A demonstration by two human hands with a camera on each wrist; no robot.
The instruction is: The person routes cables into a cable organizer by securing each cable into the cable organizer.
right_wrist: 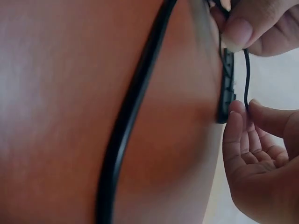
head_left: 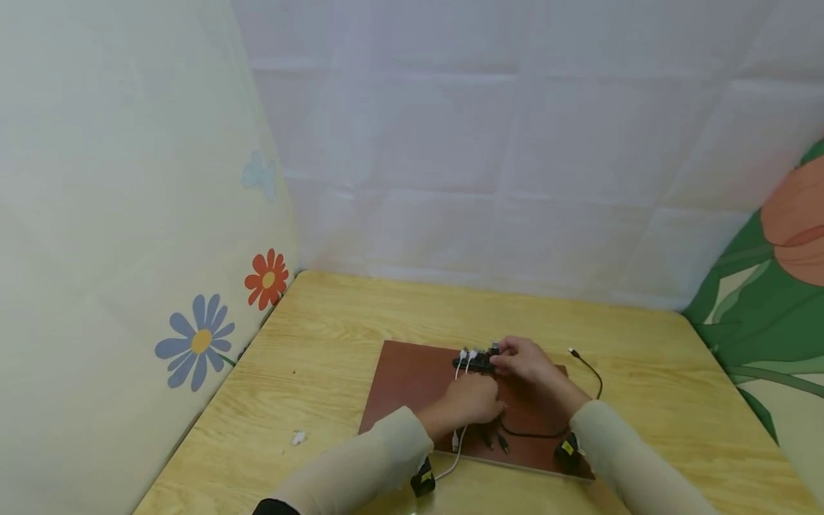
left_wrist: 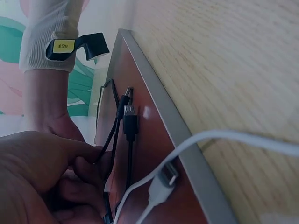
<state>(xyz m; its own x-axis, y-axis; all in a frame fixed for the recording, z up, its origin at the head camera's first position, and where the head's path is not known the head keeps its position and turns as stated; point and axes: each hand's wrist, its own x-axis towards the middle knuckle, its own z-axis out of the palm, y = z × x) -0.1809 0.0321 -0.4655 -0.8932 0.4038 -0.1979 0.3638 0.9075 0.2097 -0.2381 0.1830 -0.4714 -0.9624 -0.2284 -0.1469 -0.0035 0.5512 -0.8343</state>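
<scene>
A black slotted cable holder [head_left: 479, 365] lies near the far edge of a reddish-brown board [head_left: 412, 372], with two white cable plugs [head_left: 473, 354] standing at its left part. My right hand [head_left: 524, 359] is at the holder's right end, pinching a thin black cable [right_wrist: 247, 77] between thumb and fingers. Just nearer to me, my left hand [head_left: 473, 399] grips the same black cable, seen also as a black strand [left_wrist: 106, 148] under its thumb. Black plugs [left_wrist: 131, 122] hang past the left hand over the board. The holder's slots at the right hand are partly hidden.
A white cable [head_left: 450, 468] with a white plug [left_wrist: 163, 183] crosses the board's near edge. At the right, a thicker black cable [head_left: 599, 379] loops onto the wooden table [head_left: 322, 357]. A small white scrap [head_left: 299, 437] lies at the left. Printed cloth walls stand around the table.
</scene>
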